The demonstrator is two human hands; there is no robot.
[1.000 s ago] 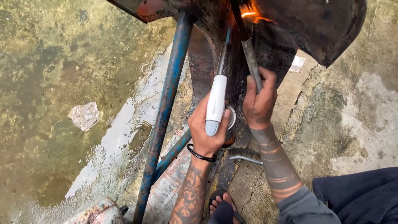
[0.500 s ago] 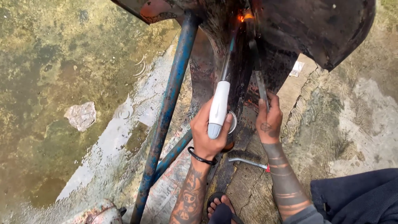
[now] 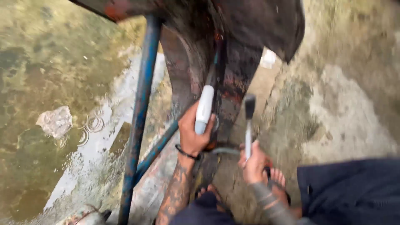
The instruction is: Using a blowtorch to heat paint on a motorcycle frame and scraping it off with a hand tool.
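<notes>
since half a second ago the right hand (image 3: pixel 254 163) has dropped to lower centre, fist wrapped round a small hammer (image 3: pixel 249 125), head up. left hand (image 3: pixel 195 135) at centre grips the white-handled tool (image 3: pixel 204 109) against the rusty metal body (image 3: pixel 233 50), beside the blue pipe (image 3: pixel 139 112).

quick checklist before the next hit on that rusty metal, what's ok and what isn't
1. Left hand grip on the white-handled tool: ok, fingers wrapped around it.
2. Right hand grip on the small dark-headed hammer: ok, though blurred.
3. Tool tip seated on the rusty dark metal body: cannot tell, hidden in shadow.
4. Bare toes beside the right hand: not ok.
5. Puddle beside the blue metal tube: not ok, wet ground.
</notes>
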